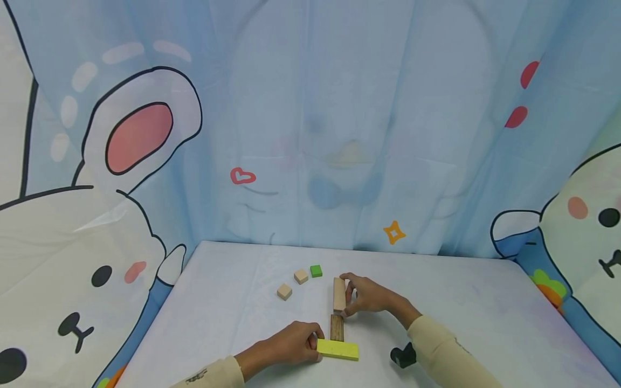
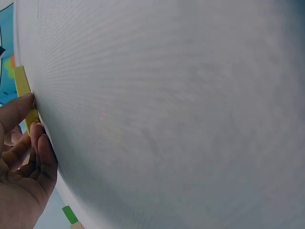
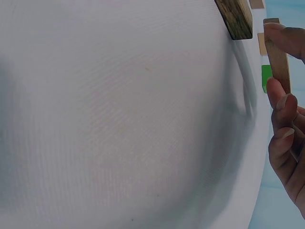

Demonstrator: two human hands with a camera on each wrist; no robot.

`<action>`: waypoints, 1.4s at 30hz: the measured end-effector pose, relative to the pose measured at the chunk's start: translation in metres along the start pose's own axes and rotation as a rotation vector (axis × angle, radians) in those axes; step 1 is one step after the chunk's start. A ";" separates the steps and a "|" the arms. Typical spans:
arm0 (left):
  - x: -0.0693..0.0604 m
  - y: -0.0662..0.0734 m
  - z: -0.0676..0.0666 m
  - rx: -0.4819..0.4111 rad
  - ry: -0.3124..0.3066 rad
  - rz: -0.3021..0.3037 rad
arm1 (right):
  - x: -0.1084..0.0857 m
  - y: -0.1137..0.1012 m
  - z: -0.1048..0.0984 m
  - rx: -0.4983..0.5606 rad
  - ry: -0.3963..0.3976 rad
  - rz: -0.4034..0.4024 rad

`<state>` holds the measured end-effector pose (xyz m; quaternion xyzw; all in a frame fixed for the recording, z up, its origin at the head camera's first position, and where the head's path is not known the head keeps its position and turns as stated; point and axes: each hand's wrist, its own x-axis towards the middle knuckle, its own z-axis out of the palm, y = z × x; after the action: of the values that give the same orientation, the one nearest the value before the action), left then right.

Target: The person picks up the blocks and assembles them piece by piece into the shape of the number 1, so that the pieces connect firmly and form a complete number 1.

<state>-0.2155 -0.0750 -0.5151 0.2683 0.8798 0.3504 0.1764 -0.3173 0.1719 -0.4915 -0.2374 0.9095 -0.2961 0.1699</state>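
Observation:
My left hand (image 1: 296, 343) pinches the left end of a yellow block (image 1: 339, 350), which lies crosswise near the front of the table. In the left wrist view, the thumb and fingers are on the same yellow block (image 2: 21, 81). A dark brown wooden block (image 1: 337, 328) extends away just behind it. Beyond that, my right hand (image 1: 371, 295) grips a pale wooden block (image 1: 339, 293) lengthwise, thumb at the near end and fingertip at the far end. The right wrist view shows this pale block (image 3: 278, 59) between thumb and finger, apart from the dark block (image 3: 237, 18).
A green cube (image 1: 316, 270) and two pale wooden cubes, one nearer (image 1: 284, 292) and one farther (image 1: 301, 276), sit at the back left on the white table (image 1: 461, 302). A black object (image 1: 404, 356) is beside the right sleeve. A printed curtain (image 1: 310, 108) hangs behind.

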 end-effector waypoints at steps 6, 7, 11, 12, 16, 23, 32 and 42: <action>-0.001 0.002 0.000 0.006 0.002 0.009 | 0.000 0.000 0.003 0.006 -0.005 0.009; -0.001 0.002 0.000 0.006 0.001 0.006 | 0.000 0.000 0.003 0.007 -0.007 0.008; 0.000 0.002 0.000 0.011 -0.001 -0.005 | 0.001 0.001 0.004 0.001 -0.011 0.008; 0.000 0.001 0.000 0.011 -0.002 -0.007 | 0.002 0.001 0.004 0.000 -0.011 0.007; 0.001 0.000 0.000 0.011 -0.002 -0.014 | 0.003 0.001 0.006 -0.009 -0.008 0.009; 0.002 0.000 0.000 0.021 -0.004 -0.029 | 0.005 -0.001 0.008 -0.007 -0.019 0.023; 0.001 0.001 0.000 0.015 -0.011 -0.036 | 0.004 -0.001 0.008 -0.008 -0.015 0.026; 0.000 0.001 0.000 0.006 -0.001 -0.022 | 0.007 0.003 0.010 -0.009 -0.007 -0.002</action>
<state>-0.2156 -0.0746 -0.5141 0.2594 0.8836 0.3457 0.1802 -0.3200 0.1662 -0.5021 -0.2403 0.9099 -0.2913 0.1719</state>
